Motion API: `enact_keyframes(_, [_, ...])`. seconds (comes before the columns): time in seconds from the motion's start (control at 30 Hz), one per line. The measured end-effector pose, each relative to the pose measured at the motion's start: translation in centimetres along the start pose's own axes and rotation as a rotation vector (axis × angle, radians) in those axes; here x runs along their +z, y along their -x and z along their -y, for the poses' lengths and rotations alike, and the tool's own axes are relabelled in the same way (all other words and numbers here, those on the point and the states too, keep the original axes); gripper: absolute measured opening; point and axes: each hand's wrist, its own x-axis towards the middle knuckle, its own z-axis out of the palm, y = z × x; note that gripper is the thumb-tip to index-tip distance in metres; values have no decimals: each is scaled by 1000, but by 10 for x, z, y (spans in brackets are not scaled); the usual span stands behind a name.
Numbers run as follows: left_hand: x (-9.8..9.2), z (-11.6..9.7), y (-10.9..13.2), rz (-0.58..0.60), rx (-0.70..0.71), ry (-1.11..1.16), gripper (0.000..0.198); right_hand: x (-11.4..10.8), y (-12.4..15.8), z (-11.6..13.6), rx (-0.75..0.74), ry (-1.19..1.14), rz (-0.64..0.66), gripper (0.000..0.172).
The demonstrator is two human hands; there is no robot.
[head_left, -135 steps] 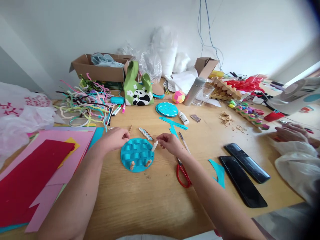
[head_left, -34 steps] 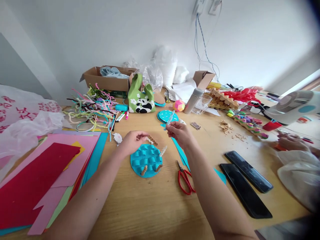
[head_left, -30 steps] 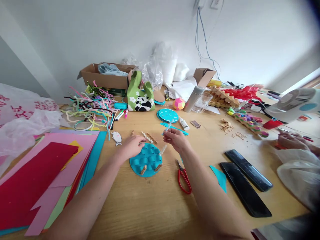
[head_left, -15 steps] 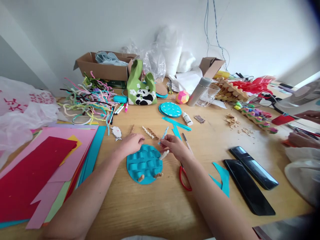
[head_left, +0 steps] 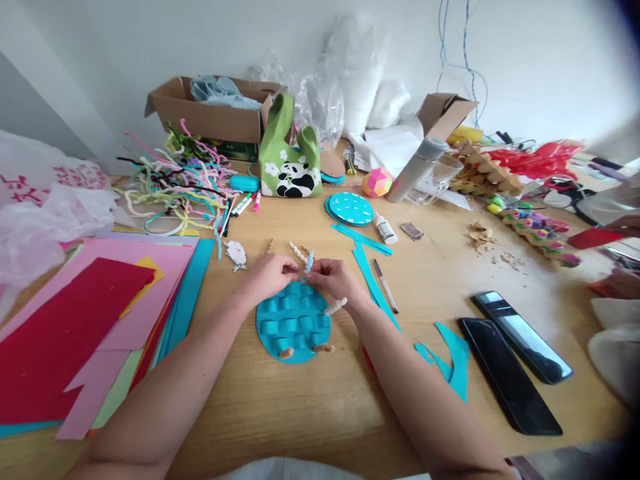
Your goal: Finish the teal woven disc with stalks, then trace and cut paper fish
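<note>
A round blue paper piece (head_left: 293,325) with raised strips lies on the table between my forearms. Twisted brown pipe cleaners (head_left: 286,353) stick out at its near edge, and a white pipe cleaner (head_left: 337,307) at its right. My right hand (head_left: 331,277) pinches a light blue twisted pipe cleaner (head_left: 309,259) above the disc's far edge. Close beside it, my left hand (head_left: 276,273) has its fingers pressed together at the same edge; what they hold is hidden. Beyond the hands lie a loose white twist (head_left: 298,251) and a brown twist (head_left: 270,246).
Coloured paper sheets (head_left: 75,327) lie left, below a heap of pipe cleaners (head_left: 175,187). Red scissors (head_left: 369,359) are partly under my right forearm. Two phones (head_left: 510,373), blue offcuts (head_left: 456,360) and a pen (head_left: 385,287) are on the right. Another person's hand (head_left: 623,283) shows at the right edge.
My right hand has moved left toward my left hand, bringing the light blue pipe cleaner to the disc's far edge. My left hand has shifted slightly right. The view has shifted a little.
</note>
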Motion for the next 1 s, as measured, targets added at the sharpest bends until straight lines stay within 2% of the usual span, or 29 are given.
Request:
enact_keyframes(0.13, [7,5,-4,11,57,81,16,-1,2,0,19,23,-21,30])
enact_keyframes(0.3, [7,7,-6,26,106,45,13,-2,1,-5,2,59,-58,28])
enact_keyframes(1.0, [8,1,-4,21,127,-78,11,-2,-2,-13,-31,156,-50,27])
